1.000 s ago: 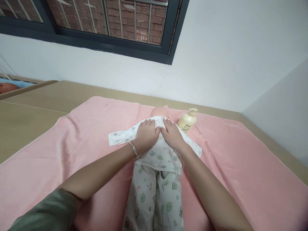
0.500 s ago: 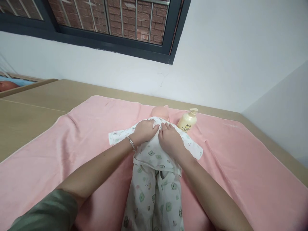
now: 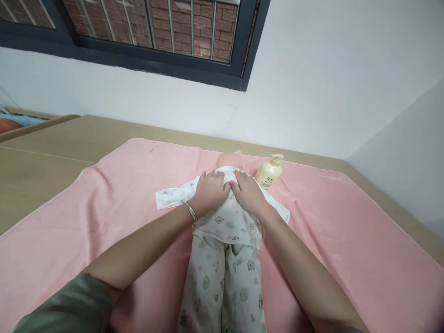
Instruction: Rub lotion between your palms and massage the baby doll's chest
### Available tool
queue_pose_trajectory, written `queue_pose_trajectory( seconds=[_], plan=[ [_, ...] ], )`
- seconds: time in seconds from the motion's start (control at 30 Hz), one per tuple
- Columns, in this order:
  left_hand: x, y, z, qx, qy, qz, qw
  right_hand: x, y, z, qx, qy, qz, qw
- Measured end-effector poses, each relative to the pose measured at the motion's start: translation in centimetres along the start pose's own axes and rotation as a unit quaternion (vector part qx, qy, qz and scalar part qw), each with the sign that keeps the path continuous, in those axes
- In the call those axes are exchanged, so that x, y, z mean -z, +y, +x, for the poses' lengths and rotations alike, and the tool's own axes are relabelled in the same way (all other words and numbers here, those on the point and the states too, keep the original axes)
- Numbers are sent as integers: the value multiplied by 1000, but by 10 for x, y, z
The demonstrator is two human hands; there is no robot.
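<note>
A baby doll [image 3: 229, 160] lies on its back on a pink towel [image 3: 104, 203], dressed in a white printed shirt [image 3: 229, 222] and matching trousers [image 3: 225, 286]. My left hand [image 3: 211, 190], with a silver bangle at the wrist, lies flat on the doll's chest with fingers spread. My right hand [image 3: 248, 190] rests flat beside it on the chest, thumbs nearly touching. Neither hand grips the cloth. Only the top of the doll's head shows beyond my fingers.
A cream pump bottle [image 3: 269, 172] stands on the towel just right of the doll's head. The towel covers a tan wooden table [image 3: 45, 157] against a white wall. A wooden crib edge [image 3: 31, 121] shows at far left, under a barred window.
Both hands slid a little down the doll's chest and then back up toward its neck. The doll and the bottle stayed in place.
</note>
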State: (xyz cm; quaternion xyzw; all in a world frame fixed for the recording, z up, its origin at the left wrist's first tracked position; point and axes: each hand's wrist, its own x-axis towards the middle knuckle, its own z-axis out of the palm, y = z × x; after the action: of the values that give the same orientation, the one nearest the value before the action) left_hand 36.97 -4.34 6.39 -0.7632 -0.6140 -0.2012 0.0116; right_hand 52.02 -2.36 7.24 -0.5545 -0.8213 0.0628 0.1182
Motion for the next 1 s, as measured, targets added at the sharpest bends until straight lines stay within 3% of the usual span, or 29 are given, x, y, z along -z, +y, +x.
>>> queue_pose_trajectory(
  seconds=[0.1, 0.23, 0.53, 0.7, 0.8, 1.0],
  plan=[
    [2, -8, 7, 13, -30, -39, 999, 4, -15, -11, -24, -4, -47, 999],
    [2, -10, 9, 14, -26, -39, 999, 10, -28, -22, -20, -7, -78, 997],
    [-9, -11, 6, 10, 6, -69, 998, 4, 2, 1, 9, 36, 104, 994],
    [-13, -11, 5, 9, 25, -77, 997, 9, -5, -4, 30, 83, 173, 981],
    [-16, -12, 4, 2, 41, -82, 996, 5, -11, -7, 15, 121, 139, 983],
    [-25, -15, 0, -34, 101, -83, 991, -3, -13, -8, -22, 92, 76, 993]
  ],
)
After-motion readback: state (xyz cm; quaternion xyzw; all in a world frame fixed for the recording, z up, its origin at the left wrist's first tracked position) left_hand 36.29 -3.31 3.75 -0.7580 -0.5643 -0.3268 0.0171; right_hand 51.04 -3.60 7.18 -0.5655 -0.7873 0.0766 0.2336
